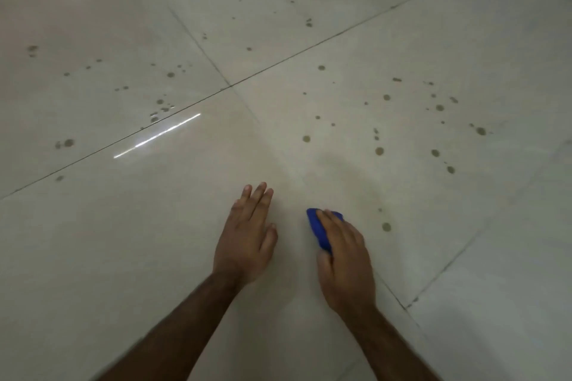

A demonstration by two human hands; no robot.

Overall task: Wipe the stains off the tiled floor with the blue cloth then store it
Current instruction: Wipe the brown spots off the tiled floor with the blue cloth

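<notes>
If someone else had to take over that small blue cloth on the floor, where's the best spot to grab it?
Probably the bunched blue cloth at its far-left edge, which alone pokes out from under the right hand. Come from above and ahead; it lies flat on the glossy pale tiled floor, so pinch the raised fold. The left hand rests flat beside it, empty.

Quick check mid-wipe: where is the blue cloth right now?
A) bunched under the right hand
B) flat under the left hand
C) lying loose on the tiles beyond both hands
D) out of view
A: the bunched blue cloth sits under the right hand; the left hand rests bare on the tiled floor.
</notes>
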